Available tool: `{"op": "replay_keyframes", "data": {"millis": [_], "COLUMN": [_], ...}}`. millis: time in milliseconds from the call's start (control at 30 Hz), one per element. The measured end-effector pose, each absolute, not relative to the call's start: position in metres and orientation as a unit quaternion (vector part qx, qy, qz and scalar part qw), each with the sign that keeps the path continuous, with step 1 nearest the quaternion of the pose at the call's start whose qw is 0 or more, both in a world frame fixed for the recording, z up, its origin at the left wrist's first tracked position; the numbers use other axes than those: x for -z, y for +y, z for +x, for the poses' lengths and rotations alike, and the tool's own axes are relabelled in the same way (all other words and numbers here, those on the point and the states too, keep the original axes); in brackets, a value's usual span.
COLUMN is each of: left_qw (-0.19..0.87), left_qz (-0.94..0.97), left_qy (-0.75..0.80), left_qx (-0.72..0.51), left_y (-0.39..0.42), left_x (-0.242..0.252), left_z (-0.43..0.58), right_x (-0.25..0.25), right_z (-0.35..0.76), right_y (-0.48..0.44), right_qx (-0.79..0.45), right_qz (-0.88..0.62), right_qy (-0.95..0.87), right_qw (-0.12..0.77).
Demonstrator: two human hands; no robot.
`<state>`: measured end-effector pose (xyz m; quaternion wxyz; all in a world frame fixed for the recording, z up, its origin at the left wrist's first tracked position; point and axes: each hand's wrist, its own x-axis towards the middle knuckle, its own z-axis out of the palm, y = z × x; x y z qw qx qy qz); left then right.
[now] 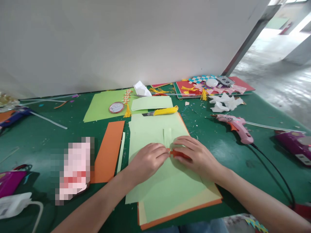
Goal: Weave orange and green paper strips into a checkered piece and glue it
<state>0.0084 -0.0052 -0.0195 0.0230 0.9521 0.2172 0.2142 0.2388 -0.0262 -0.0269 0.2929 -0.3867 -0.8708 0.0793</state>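
Note:
In the head view my left hand (153, 158) pinches one end of a small orange paper strip (181, 154) over the stack of pale green paper (167, 184). My right hand (194, 152) has its fingers closed over the strip's other end. Pale green paper strips (167, 134) stick out away from me between the two hands, beside the orange one. How the strips meet is partly hidden by my fingers. A yellow utility knife (165, 111) with its blade out lies across the far edge of the stack.
To the right, a pink glue gun (235, 124) trails a black cable near crumpled tissue (227, 102). Orange paper (110, 149) and a pixelated pink item (76, 168) lie left. Green sheets (97, 106), a round tin lid (116, 107) and craft pieces (204, 87) sit by the wall.

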Motion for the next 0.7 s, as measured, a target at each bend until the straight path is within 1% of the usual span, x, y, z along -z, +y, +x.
{"op": "replay_keyframes", "data": {"millis": [133, 333, 533, 700], "left_qw": [0.028, 0.017, 0.032, 0.02], "left_qz": [0.948, 0.947, 0.953, 0.955], "left_qy": [0.228, 0.235, 0.217, 0.218], "left_qx": [-0.221, -0.217, -0.208, -0.199], "left_y": [-0.0056, -0.0046, -0.0012, -0.002], "left_x": [0.0168, 0.0175, 0.0179, 0.0183], "left_z": [0.0117, 0.0158, 0.0124, 0.0122], "right_x": [0.0259, 0.0277, 0.03, 0.0307], "right_z": [0.2383, 0.2343, 0.2317, 0.2319], "right_y": [-0.0264, -0.0275, -0.0269, -0.0266], "right_qx": [-0.087, -0.062, -0.049, -0.055], "right_qz": [-0.392, -0.397, -0.393, -0.394], "right_qy": [-0.871, -0.87, -0.874, -0.874], "right_qw": [0.284, 0.286, 0.28, 0.28]}}
